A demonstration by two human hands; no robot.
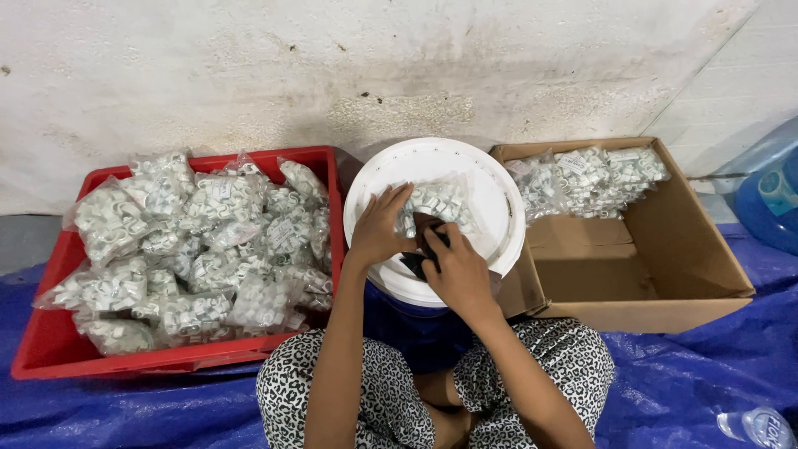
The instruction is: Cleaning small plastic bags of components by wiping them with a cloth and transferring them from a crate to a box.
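Observation:
A clear plastic bag (440, 202) of small white parts lies on a round white lid (490, 179) in front of me. My left hand (378, 229) grips the bag's near left edge. Over the bag's near end, my right hand (457, 270) is closed on a small dark object (413, 263) that its fingers mostly hide. Both hands meet at the bag's opening.
A red crate (50, 333) on the left is heaped with several similar filled bags. An open cardboard box (665, 258) on the right holds more bags at its far end. Blue tarp (682, 391) covers the floor; a blue water jug (769, 199) stands far right, a bottle (761, 426) lower right.

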